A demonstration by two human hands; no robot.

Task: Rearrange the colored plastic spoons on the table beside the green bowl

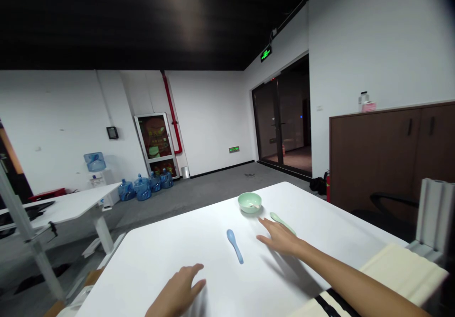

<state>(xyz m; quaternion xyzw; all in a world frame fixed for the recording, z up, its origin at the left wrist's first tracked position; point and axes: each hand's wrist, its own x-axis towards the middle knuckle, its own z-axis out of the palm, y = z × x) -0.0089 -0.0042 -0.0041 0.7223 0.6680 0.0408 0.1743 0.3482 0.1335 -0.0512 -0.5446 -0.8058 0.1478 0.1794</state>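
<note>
A light green bowl (245, 204) stands on the white table (199, 241), with a small pale thing inside that I cannot make out. To its right lies a green spoon (279, 220), its handle end partly behind my right hand (280, 237). That hand is open, fingers reaching forward between the bowl and the green spoon and holding nothing; whether it touches the spoon I cannot tell. A blue spoon (235, 246) lies nearer to me, between my two hands. At the lower left, my left hand (177, 289) hovers open over the table, thumb and fingers apart, with nothing in it.
Cream-coloured padding (401, 272) and a metal profile post (432, 215) border the table's right side. A brown cabinet (373, 156) stands beyond. Another white desk (76, 205) is at the left, with several blue water bottles (142, 188) on the floor behind it.
</note>
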